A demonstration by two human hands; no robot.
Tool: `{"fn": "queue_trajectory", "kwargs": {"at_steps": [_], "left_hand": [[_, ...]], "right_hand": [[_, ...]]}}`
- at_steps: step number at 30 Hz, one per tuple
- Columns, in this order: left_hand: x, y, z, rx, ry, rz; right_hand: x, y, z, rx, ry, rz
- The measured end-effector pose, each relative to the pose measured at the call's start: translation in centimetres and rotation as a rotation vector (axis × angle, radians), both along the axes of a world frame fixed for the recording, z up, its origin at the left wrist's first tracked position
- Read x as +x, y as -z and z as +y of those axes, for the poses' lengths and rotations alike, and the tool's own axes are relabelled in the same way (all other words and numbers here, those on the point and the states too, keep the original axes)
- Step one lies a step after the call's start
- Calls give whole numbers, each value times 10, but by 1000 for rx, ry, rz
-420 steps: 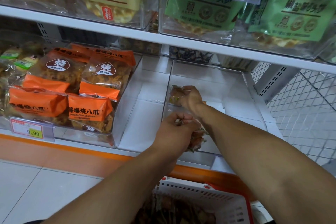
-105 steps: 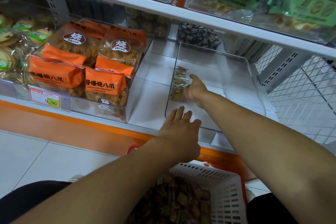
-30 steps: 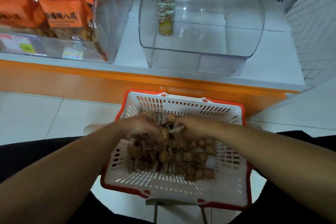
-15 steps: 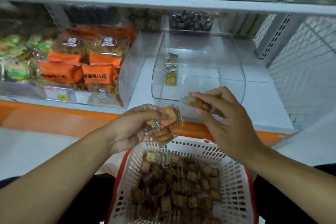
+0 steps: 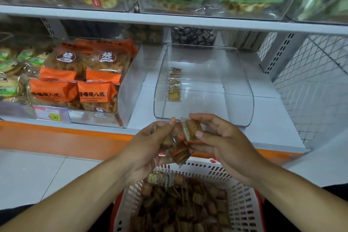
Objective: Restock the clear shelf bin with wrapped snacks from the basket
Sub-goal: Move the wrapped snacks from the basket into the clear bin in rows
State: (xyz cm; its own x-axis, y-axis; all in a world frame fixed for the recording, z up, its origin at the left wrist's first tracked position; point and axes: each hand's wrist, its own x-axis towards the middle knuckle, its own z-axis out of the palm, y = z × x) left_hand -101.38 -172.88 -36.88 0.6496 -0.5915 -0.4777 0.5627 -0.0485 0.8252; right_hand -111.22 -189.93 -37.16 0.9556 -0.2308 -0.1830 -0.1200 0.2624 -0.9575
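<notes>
The clear shelf bin [image 5: 243,84] stands on the lower shelf, with a short row of wrapped snacks [image 5: 174,84] along its left wall. Below it a white basket with a red rim [image 5: 243,199] holds many small brown wrapped snacks [image 5: 180,211]. Just in front of the bin and above the basket, my left hand [image 5: 150,147] grips a bunch of wrapped snacks [image 5: 178,147]. My right hand [image 5: 222,141] pinches one wrapped snack [image 5: 192,128] at the top of that bunch. Both hands touch the bunch.
A second clear bin [image 5: 130,90] with orange snack bags [image 5: 79,81] stands left of the task bin, a 9.90 price tag [image 5: 49,115] at its front. The upper shelf [image 5: 169,21] overhangs. White wire mesh [image 5: 310,73] closes the right side. The shelf front is orange [image 5: 56,137].
My hands have come together in front of the bin; the right hand now pinches a snack at the left hand's bunch. The camera has tilted slightly upward.
</notes>
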Motion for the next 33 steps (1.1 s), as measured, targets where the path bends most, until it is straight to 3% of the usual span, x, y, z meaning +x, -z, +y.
{"fn": "queue_trajectory", "kwargs": {"at_steps": [5,13,20,24,28,33], "left_hand": [[5,0,-1,0,94,-92],[-1,-2,-3,-9,72,-160],[8,-8,-9,-2,-5,-210],[33,-19,-5,-4,-107,-249],[40,-24,-4,23,-201,-248],[38,-25,-4,41,-160,-256]], "right_hand": [[2,-11,-13,-25,-96,173],[2,-22,-22,-119,-404,205],[16,-28,-22,-301,-313,118],[62,-33,-46,-320,-52,52],[120,-17,-57,-440,32,164],[156,19,-49,-491,5,323]]}}
